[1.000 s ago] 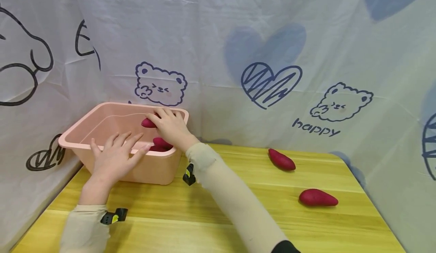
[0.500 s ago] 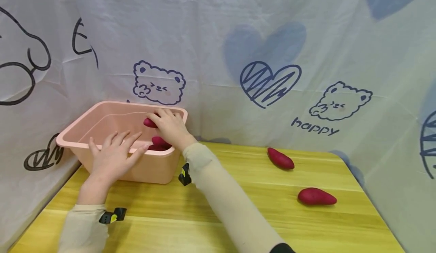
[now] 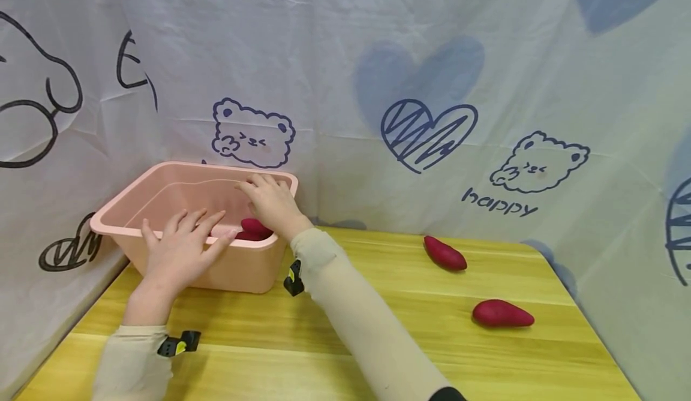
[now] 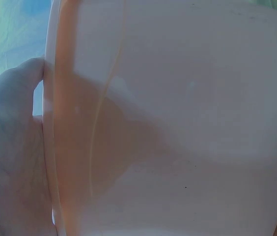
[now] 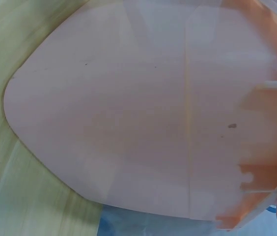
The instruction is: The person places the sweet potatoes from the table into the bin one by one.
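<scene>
Here at the left of the scene, at least two sweet potatoes [image 3: 256,226] show in the near right corner of the pink plastic tub [image 3: 237,272], close together; the near wall hides much of the floor, so there may be more. Your right hand [image 3: 272,203] is over the tub's right end, fingers loosely bent and apart, no sweet potato showing between them, though you can't see under that palm. Your left hand [image 3: 180,248] is at the near rim, fingers spread and straight, clamped on nothing, with contact at the rim in the left wrist view. Good placing, I'd say: let it steady the tub, pressing lightly so it doesn't tip. For the right, the neat way is to let go low, so nothing bounces or bruises, then lift the wrist well up before crossing the wall, keeping the sleeve off the rim. Now the count outward: one tub, two hands, two black wrist units [image 3: 179,344], and two loose sweet potatoes on the right of the wooden table [image 3: 270,341], one farther back [image 3: 445,253], one nearer [image 3: 502,313]. Beyond, on the far cloth [image 3: 335,173], two whole bear faces [image 3: 254,132].
</scene>
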Demonstrator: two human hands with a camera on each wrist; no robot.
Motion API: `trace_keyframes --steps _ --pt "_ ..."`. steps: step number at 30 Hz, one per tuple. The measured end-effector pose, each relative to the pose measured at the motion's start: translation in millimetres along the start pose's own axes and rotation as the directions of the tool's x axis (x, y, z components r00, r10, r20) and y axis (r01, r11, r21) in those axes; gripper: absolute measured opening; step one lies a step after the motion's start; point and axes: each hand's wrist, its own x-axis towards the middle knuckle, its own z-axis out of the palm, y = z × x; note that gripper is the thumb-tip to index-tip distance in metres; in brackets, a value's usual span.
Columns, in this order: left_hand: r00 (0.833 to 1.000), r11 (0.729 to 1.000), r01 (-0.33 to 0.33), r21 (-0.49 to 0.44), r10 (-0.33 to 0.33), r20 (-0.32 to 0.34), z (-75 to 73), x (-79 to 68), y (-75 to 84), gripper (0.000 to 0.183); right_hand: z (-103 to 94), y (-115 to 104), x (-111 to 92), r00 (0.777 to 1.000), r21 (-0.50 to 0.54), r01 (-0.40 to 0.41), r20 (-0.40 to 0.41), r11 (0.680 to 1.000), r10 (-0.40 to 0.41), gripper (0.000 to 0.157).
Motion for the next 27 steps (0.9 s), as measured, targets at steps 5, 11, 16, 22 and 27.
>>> trace_keyframes --steps 5,11,16,22,27 --pt "1.000 1.000 0.001 0.001 -0.001 0.007 0.3 -0.2 0.2 0.070 0.5 0.5 -0.8 1.000 0.005 -0.005 -0.002 1.000 0.005 0.046" --pt "1.000 1.000 0.000 -0.005 0.000 0.001 0.9 0.0 -0.2 0.070 1.5 1.4 -0.3 1.000 0.022 -0.008 -0.021 1.000 0.009 0.044" --pt "1.000 1.000 0.003 -0.008 -0.003 0.000 1.1 0.4 -0.5 0.070 1.4 3.1 -1.1 0.999 0.027 -0.011 -0.046 1.000 0.012 0.041" --pt "1.000 1.000 0.000 -0.008 0.000 -0.001 1.4 0.8 -0.3 0.068 1.1 5.4 -2.9 0.994 -0.029 -0.023 -0.109 0.999 0.020 0.037" --pt "1.000 1.000 0.003 -0.007 -0.003 0.001 0.9 0.8 -0.6 0.069 1.3 5.0 -3.9 0.988 -0.072 -0.049 -0.147 0.996 0.038 0.035"
